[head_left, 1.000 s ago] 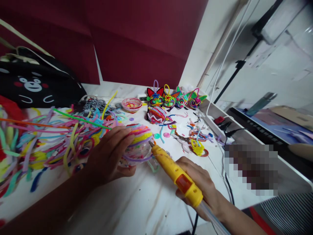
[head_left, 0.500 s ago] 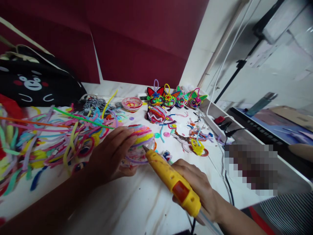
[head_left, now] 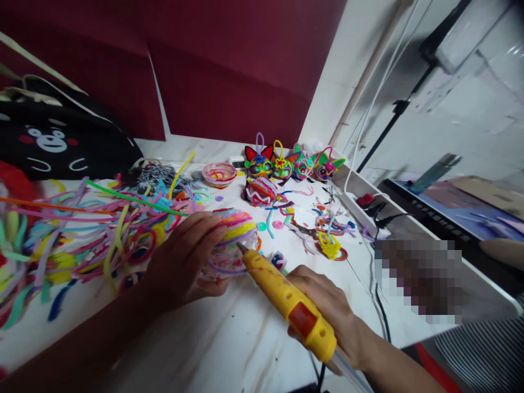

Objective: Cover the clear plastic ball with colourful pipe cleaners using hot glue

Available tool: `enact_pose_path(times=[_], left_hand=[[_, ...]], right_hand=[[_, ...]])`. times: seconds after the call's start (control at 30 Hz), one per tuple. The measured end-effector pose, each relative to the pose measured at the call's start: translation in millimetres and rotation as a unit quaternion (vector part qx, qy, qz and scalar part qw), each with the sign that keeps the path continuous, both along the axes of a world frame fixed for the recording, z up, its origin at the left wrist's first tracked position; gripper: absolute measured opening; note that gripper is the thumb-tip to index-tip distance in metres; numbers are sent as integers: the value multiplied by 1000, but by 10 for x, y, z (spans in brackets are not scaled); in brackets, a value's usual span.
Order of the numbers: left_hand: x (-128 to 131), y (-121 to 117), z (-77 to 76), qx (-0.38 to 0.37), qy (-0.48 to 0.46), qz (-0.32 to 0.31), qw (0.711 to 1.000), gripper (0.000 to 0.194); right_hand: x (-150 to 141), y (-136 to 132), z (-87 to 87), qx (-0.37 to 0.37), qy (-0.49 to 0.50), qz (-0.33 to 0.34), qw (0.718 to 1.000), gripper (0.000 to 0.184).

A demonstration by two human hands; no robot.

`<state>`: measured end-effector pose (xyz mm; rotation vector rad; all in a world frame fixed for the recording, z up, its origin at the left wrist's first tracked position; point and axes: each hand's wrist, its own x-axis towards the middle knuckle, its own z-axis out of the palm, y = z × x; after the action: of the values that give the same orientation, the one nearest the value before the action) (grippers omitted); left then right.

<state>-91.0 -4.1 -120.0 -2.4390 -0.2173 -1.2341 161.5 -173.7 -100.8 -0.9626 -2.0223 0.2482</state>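
My left hand [head_left: 189,254] is closed around a round ball [head_left: 234,229] wrapped in pink, orange, yellow and lilac pipe cleaners. A clear band around the ball's middle is not covered. In my right hand [head_left: 323,305] is a yellow hot glue gun [head_left: 286,297], with a clear glue stick coming out of its back end. The gun's metal nozzle points up and left at the bare band, at or very close to the surface; I cannot tell if it touches. Beyond the ball stand a pink half-shell bowl [head_left: 220,175] and a red striped ball [head_left: 262,192].
Loose pipe cleaners [head_left: 94,224] are heaped on the left, before a black bag [head_left: 61,136]. Several finished animal-head ornaments [head_left: 282,166] stand at the back. Scissors [head_left: 307,232] lie among scraps on the right. A power strip [head_left: 362,210] runs along the white tray's edge.
The view has shifted very slightly. The glue gun's nozzle sits a little further left against the ball; both hands keep their hold.
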Motion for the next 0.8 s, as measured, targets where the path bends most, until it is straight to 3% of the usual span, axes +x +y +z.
enact_pose_path(times=[0.2,0.8], left_hand=[[-16,-3,-19,-12,-10,3,1000,84],[-24,-5,31,3,-10,8,1000,85]], right_hand=[[32,-18,-41,-34,31,-19,999,24],[90,-32,-72,-45,46,-42,997,26]])
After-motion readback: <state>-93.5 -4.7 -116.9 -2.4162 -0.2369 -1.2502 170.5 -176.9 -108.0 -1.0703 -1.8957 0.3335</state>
